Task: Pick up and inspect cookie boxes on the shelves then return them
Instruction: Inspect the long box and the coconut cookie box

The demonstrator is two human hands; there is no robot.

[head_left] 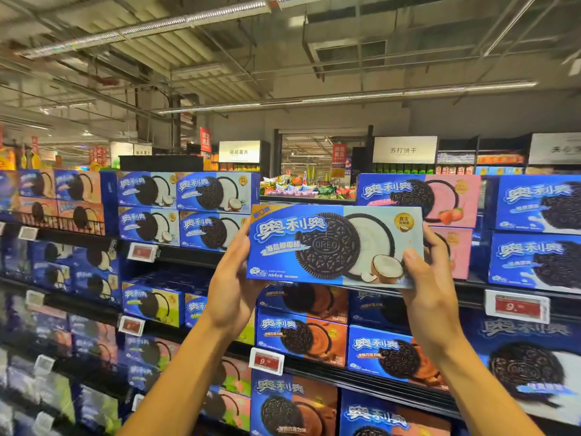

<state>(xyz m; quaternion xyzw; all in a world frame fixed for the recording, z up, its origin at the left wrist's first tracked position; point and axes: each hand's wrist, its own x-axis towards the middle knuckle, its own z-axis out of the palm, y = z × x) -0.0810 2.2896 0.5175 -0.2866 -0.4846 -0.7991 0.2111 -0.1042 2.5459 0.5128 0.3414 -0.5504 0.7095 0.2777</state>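
**Coconut cookie box held up for a look before it goes back**

While the shelves [195, 328] run the whole width of the view, stacked with blue cookie boxes in several flavours, one coconut box [333, 245] is off them and raised in front of the top shelf, its printed face turned toward the camera and roughly level. Behind it, on that top shelf, a stack of matching coconut boxes [188, 209] sits to the left and a stack of pink strawberry boxes [440, 199] to the right; what lies directly behind the held box cannot be seen.

The left hand [232, 287] clasps the box's left end, thumb at the side edge and the fingers hidden behind. The right hand [427, 287] holds the right end, thumb pressed on the front lower corner and fingers wrapped round the back. Both hands are closed on the box, not loose.

To inspect it well, I judge it best to keep the grip at the ends so nothing covers the print, then turn the box slowly to show its back and edges. A light cardboard box like this probably dents under a hard squeeze, so firm but gentle pressure should do. A red price tag [142, 252] hangs on the shelf rail below the matching stack.
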